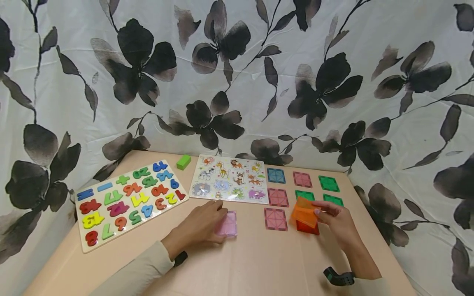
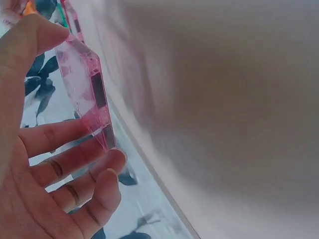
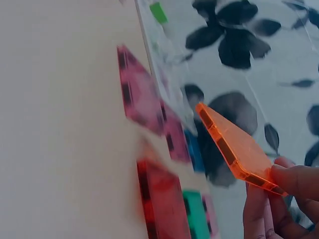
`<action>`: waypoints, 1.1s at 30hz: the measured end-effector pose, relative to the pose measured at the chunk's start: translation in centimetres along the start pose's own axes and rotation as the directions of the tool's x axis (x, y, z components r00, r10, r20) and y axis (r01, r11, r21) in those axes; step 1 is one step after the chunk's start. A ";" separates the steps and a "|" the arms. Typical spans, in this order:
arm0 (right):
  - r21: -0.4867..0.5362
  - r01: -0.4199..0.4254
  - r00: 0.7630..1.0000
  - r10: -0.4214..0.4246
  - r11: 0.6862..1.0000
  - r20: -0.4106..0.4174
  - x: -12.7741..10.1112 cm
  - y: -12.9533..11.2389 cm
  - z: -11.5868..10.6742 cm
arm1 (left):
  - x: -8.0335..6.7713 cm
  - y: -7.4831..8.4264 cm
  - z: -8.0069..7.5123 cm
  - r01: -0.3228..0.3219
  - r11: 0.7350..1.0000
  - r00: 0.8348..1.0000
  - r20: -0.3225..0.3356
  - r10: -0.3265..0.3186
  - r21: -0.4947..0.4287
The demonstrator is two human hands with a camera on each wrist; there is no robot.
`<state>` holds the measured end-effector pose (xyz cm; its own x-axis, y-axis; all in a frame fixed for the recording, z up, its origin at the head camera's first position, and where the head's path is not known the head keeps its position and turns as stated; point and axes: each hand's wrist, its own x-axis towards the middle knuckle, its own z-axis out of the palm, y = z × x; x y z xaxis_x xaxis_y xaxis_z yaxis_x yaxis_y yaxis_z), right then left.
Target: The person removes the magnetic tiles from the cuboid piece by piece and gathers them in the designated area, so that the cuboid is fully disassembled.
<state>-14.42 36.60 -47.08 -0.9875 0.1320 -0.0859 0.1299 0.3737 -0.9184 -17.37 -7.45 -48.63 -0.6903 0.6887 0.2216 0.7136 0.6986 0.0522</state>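
Observation:
My left hand (image 1: 201,224) pinches a translucent pink magnetic tile (image 1: 230,224) close to the tabletop. In the left wrist view, thumb and fingers grip opposite edges of that pink tile (image 2: 82,84). At the right, my right hand (image 1: 338,222) holds an orange magnetic tile (image 1: 304,211) between thumb and fingers. This orange tile (image 3: 237,147) is raised and tilted above a red tile (image 1: 308,228) that lies on the table. Left of the red tile lies another pink tile (image 1: 275,219). Behind it, a green tile (image 1: 304,194) is partly covered by the orange one.
More tiles lie in rows behind, including a blue tile (image 1: 276,175) and a green tile (image 1: 328,183). A wooden animal puzzle board (image 1: 228,197) lies at the back middle, a number puzzle board (image 1: 148,220) at the left. Between them sits a green block (image 1: 183,162). Floral fabric (image 1: 259,102) hangs behind the table.

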 end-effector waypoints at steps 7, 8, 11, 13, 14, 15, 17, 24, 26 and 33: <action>0.027 -0.042 0.997 0.043 0.999 -0.061 0.5 3.3 -4.5 | 3.2 1.0 0.6 -0.053 0.997 0.999 -0.004 0.054 0.049; 0.022 -0.053 0.996 0.054 0.998 -0.067 0.5 3.8 -5.1 | 3.6 1.2 0.7 -0.053 0.997 0.999 0.002 0.053 0.047; -0.006 -0.096 0.990 0.095 0.995 -0.106 0.6 4.9 -6.4 | 4.6 1.8 0.8 -0.062 0.997 0.998 0.021 0.061 0.052; -0.018 -0.132 0.982 0.129 0.991 -0.140 0.6 5.4 -7.0 | 5.3 2.0 1.1 -0.075 0.995 0.997 0.025 0.073 0.066; -0.024 -0.147 0.978 0.142 0.989 -0.151 0.6 5.7 -7.2 | 5.5 2.2 1.2 -0.079 0.994 0.997 0.027 0.078 0.077; -0.028 -0.158 0.975 0.151 0.987 -0.161 0.7 5.9 -7.4 | 5.8 2.3 1.4 -0.084 0.993 0.996 0.028 0.082 0.088; -0.045 -0.170 0.973 0.160 0.984 -0.166 0.7 6.3 -7.8 | 6.3 2.5 1.6 -0.088 0.991 0.996 0.030 0.085 0.103; -0.273 -0.132 0.982 0.088 0.953 -0.169 0.6 7.4 -7.9 | 7.0 3.3 2.1 -0.079 0.991 0.994 0.084 0.071 0.108; -0.327 -0.120 0.984 0.070 0.937 -0.162 0.6 7.4 -7.7 | 7.1 3.5 2.3 -0.078 0.990 0.994 0.087 0.069 0.117; -0.462 -0.098 0.991 0.045 0.882 -0.123 0.4 6.3 -7.0 | 7.1 3.7 2.4 -0.054 0.991 0.996 0.077 0.045 0.121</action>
<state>-13.40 45.48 -50.19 -0.9621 0.2611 -0.0788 0.2520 0.7407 -0.6228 -19.94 0.47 -49.22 -0.6650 0.7321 0.1477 0.7302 0.6788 -0.0776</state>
